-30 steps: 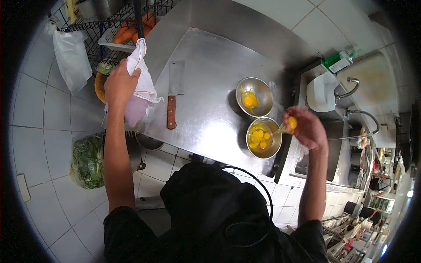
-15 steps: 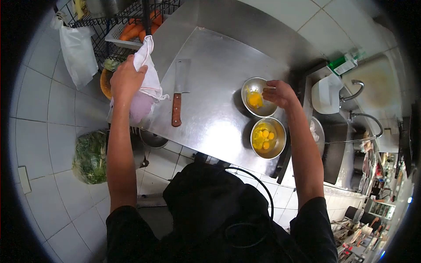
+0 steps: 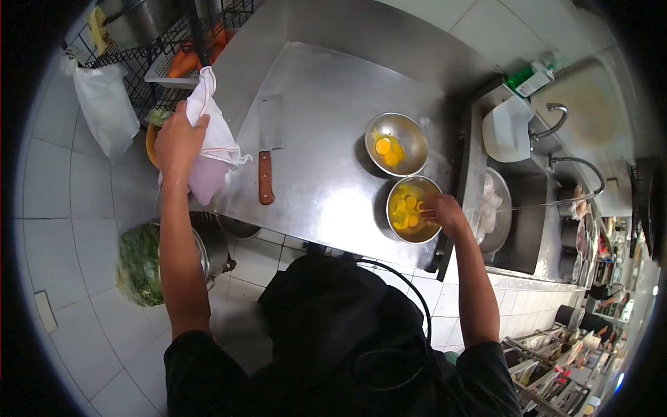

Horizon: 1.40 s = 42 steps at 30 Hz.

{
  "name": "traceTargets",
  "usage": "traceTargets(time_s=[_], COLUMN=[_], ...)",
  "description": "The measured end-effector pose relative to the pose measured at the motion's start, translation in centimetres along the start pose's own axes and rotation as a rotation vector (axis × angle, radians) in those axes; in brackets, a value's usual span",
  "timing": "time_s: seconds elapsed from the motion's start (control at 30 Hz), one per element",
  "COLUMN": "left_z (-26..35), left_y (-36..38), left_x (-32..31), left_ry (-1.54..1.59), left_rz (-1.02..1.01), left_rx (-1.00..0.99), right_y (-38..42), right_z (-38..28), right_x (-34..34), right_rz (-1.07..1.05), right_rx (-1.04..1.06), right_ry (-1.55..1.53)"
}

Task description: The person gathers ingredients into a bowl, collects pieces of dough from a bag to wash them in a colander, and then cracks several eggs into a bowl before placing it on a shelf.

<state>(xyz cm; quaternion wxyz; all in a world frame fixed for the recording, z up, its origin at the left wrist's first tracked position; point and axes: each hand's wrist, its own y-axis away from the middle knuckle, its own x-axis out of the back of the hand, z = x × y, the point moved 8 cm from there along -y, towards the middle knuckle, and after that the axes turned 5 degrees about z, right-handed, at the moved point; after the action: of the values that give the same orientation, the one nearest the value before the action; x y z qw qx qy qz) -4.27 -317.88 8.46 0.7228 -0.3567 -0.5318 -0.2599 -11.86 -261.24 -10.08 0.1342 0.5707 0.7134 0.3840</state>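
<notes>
At the table's left corner, my left hand (image 3: 179, 142) is closed on a white cloth (image 3: 217, 132), and pale purple material (image 3: 207, 179) shows beneath it. My right hand (image 3: 445, 214) is at the right rim of the lower metal bowl (image 3: 411, 238), fingers reaching inside and appearing to grip it; the thumb is hidden. Several egg yolks (image 3: 405, 210) lie in that bowl. Just above it stands a second metal bowl (image 3: 415, 142) with yellow egg (image 3: 389, 148) in it. A cleaver (image 3: 267, 149) with a wooden handle rests between my hands.
The steel table (image 3: 326, 104) meets a raised back wall. To the right are a sink (image 3: 524, 233), faucets (image 3: 556, 118), a white container (image 3: 507, 128) and a green bottle (image 3: 529, 78). On the left stand a wire rack with carrots (image 3: 184, 62) and a bag of greens (image 3: 142, 260).
My right hand has moved from the upper bowl's rim to the lower bowl. My left hand stays on the cloth. The whole view has shifted slightly.
</notes>
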Motion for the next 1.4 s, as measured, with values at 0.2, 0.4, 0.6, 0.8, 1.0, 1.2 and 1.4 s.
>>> traceTargets(time_s=[0.2,0.4,0.6,0.8,1.0,1.2,1.4], left_z=[0.5,-0.1,-0.1,-0.1,0.3,0.8,0.8], left_y=[0.1,0.0,-0.2,-0.1,0.2,0.2,0.2], left_x=[0.0,-0.2,-0.4,-0.2,0.3,0.3,0.7], left_ry=[0.000,-0.009,-0.015,-0.023,0.003,0.055,0.002], left_rz=[-0.013,-0.010,-0.025,0.000,-0.004,-0.002,-0.010], left_rx=[-0.018,0.001,0.013,0.003,-0.021,-0.046,-0.042], right_y=[-1.2,0.5,-3.0,-1.0,-2.6,0.6,5.8], right_z=[4.4,1.9,2.7,2.5,5.1,-0.5,-10.2], right_x=[-1.6,-1.5,-2.0,-5.5,-7.5,-4.7,-3.1], right_rz=[-0.059,0.135,-0.040,-0.237,-0.545,-0.342,-0.228], right_rx=[0.018,0.105,0.274,-0.117,-0.273,-0.103,0.140], right_ry=[0.130,0.331,0.563,0.253,-0.093,-0.156,-0.135])
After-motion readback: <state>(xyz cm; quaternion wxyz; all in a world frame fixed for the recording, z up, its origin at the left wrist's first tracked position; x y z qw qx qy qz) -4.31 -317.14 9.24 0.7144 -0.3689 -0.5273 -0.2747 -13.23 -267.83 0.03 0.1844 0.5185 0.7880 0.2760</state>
